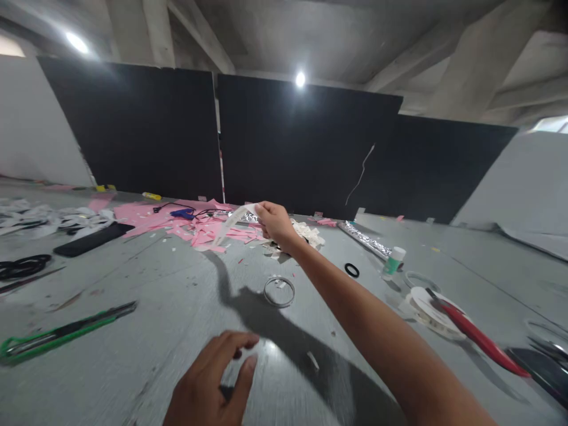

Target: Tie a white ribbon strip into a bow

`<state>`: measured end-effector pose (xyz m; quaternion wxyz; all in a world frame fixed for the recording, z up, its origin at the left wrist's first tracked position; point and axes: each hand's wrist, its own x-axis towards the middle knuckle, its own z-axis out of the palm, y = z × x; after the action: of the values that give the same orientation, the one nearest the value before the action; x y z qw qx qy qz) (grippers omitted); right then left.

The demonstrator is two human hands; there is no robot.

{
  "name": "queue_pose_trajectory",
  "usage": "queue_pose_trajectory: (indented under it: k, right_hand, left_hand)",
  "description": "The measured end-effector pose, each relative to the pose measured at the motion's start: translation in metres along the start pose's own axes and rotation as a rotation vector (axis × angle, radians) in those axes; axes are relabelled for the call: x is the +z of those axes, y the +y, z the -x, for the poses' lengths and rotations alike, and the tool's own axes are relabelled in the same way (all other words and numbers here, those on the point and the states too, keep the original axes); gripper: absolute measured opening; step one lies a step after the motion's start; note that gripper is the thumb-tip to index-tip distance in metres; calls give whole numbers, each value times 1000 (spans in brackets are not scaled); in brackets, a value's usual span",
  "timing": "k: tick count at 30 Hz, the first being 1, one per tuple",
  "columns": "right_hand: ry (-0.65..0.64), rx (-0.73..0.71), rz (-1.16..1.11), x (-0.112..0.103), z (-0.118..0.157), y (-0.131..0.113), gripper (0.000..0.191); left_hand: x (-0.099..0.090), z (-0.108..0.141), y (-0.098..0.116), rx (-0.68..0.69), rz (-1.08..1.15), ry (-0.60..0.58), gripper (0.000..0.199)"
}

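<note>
Pinching: thumb and fingers of my right hand (275, 222) close on one end of a white strip (233, 219), well out in front of me. Held by the end only, the length stays free to droop left in a curve, its low end over the pink scraps (151, 218). Whether that end touches them, I cannot tell; blurred. An end hold suits something this limp, I judge: little of it is covered or creased, though the far end could snag in the litter.

Left hand (199, 384): near my body, fingers loosely bent, thumb spread from them, no object seen in it. Probably kept low so it neither crosses the strip nor hides it. Contact with the tabletop (177, 307) unclear.

Between the hands lies a thin ring (279, 306), flat, loose bits inside its outline. Pale scraps (313, 234) pile just behind the right hand. To the right, a black ring (347, 270), a white-capped bottle (393, 265) upright by the foil roll (366, 239), and a white reel (432, 313) with a red-handled tool (481, 340) lying partly across it. Left side, a green cutter (66, 332), flat, apart from both hands.
</note>
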<state>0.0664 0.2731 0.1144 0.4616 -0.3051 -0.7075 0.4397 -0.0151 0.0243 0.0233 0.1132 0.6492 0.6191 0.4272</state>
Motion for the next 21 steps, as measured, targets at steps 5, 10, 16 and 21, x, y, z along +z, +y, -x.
queue_pose_trajectory:
  k: [5,10,16,21]
  right_hand:
    - [-169,131,-23,-31,89,-44,31]
    - [-148,191,-57,-78,165,-38,34]
    - [-1,-17,469,-136,192,8,39]
    - [-16,-23,715,-152,183,28,28]
  left_hand:
    - [2,-27,38,261,-106,313,37]
    - [28,-79,77,284,-306,186,46]
    - [52,-121,62,397,-164,-365,32]
    - [59,-139,18,334,-93,-278,29]
